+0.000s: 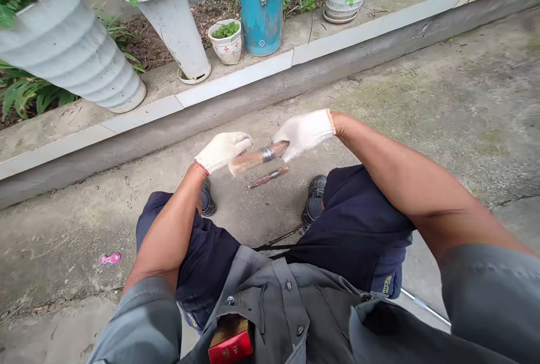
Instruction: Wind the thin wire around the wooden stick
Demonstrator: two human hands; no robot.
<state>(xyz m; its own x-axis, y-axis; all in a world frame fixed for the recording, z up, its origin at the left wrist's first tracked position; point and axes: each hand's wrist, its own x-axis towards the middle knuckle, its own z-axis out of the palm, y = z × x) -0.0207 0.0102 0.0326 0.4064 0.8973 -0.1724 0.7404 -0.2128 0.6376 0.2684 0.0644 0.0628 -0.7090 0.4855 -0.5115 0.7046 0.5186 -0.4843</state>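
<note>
My right hand [305, 134], in a white knit glove, is closed on one end of a wooden stick [248, 162] with silvery wire [267, 154] wound round it. The stick is blurred by motion and tilts down to the left. My left hand [224, 151], gloved too, has its fingers curled together just above the stick's left part. A thin strand shows at its fingertips; what they hold is too small to make out. Below, between my feet, a thinner brown stick [264, 180] with wire [275, 174] round it lies on the concrete.
A low tiled ledge [236, 84] runs across in front, bearing white pots [177, 26], a small pot [228, 49] and a blue bucket [261, 18] with plants. A pink object [110, 258] lies on the ground at left. A metal rod [426, 308] is at lower right.
</note>
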